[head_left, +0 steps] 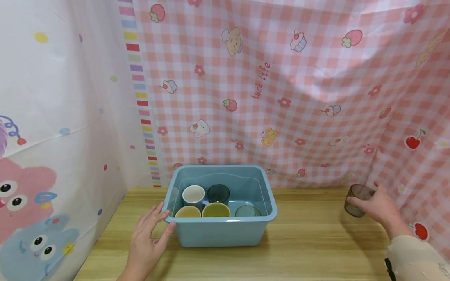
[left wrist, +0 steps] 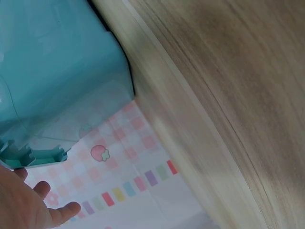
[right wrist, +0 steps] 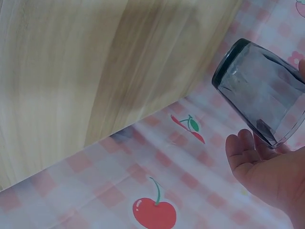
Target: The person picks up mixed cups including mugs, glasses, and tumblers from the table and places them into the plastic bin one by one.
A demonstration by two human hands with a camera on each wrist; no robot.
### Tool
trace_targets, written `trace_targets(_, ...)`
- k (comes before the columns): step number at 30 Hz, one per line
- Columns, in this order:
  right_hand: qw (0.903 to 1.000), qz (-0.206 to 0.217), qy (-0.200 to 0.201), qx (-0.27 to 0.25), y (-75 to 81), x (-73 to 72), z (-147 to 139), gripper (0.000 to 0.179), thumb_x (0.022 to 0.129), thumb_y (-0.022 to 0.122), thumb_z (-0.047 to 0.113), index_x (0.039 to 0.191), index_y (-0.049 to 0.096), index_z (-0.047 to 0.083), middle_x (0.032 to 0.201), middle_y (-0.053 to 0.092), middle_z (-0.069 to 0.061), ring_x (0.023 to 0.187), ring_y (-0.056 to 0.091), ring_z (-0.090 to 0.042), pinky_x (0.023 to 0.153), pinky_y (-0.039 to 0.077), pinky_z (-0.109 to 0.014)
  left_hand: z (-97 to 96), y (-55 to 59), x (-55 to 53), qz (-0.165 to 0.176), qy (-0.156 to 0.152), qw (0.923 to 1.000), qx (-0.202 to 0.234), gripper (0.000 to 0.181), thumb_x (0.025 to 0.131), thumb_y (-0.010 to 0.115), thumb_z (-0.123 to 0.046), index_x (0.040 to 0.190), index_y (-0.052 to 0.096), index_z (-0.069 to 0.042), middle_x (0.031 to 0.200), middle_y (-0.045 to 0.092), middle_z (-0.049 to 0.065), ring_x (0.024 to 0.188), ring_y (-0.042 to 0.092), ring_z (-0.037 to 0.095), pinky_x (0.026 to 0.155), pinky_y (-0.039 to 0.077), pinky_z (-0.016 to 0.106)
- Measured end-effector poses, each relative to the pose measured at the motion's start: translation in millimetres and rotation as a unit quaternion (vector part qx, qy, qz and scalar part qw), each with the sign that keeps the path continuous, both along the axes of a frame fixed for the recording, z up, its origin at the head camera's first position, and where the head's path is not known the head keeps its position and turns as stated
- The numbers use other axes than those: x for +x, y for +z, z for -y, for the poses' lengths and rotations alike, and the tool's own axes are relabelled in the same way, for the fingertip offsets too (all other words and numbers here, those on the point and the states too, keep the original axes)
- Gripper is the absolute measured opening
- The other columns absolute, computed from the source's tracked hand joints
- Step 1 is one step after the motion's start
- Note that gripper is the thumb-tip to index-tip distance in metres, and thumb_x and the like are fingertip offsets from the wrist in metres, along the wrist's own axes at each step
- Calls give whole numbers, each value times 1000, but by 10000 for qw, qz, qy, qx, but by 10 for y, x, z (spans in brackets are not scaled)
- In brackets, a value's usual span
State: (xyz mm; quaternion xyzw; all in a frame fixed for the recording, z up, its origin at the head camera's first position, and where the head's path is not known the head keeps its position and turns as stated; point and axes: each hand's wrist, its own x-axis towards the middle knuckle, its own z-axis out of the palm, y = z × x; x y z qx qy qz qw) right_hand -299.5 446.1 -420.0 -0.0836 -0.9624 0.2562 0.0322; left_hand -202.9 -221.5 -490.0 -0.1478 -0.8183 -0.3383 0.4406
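My right hand [head_left: 381,207] grips a smoky grey drinking glass [head_left: 356,212] at the far right, thumb on one side and fingers on the other. In the right wrist view, the clear-walled glass [right wrist: 259,90] shows its thick dark base facing the tabletop, fingers [right wrist: 243,150] curling beside its rim. My left hand [head_left: 147,238] rests its fingertips on the left front corner of a blue plastic bin [head_left: 225,234], with the thumb spread apart. Inside the bin stand a white-lined mug [head_left: 193,193], a dark glass [head_left: 218,193], a yellow-green cup [head_left: 216,210], a cream-lined cup [head_left: 188,212] and a pale green glass [head_left: 247,211].
The bin stands on a wood-grain table [head_left: 302,242]. A pink checked cloth [head_left: 246,97] hangs along the back and right, close behind the right hand. On the left hangs a white cartoon-print cloth [head_left: 81,97]. The bin's right rear part shows bare floor.
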Motion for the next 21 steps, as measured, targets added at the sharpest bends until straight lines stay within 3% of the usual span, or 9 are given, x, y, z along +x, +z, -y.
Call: trace_targets(21, 9993, -303, 231, 61, 132, 10, 91, 128, 98, 68, 62, 161, -10, -18, 148, 32, -57, 129, 40, -73, 97, 45, -77, 3, -8, -9, -26, 2, 10000, -37, 42, 82, 91, -12, 121, 77, -9, 143, 71, 15, 127, 67, 49, 123, 25, 6)
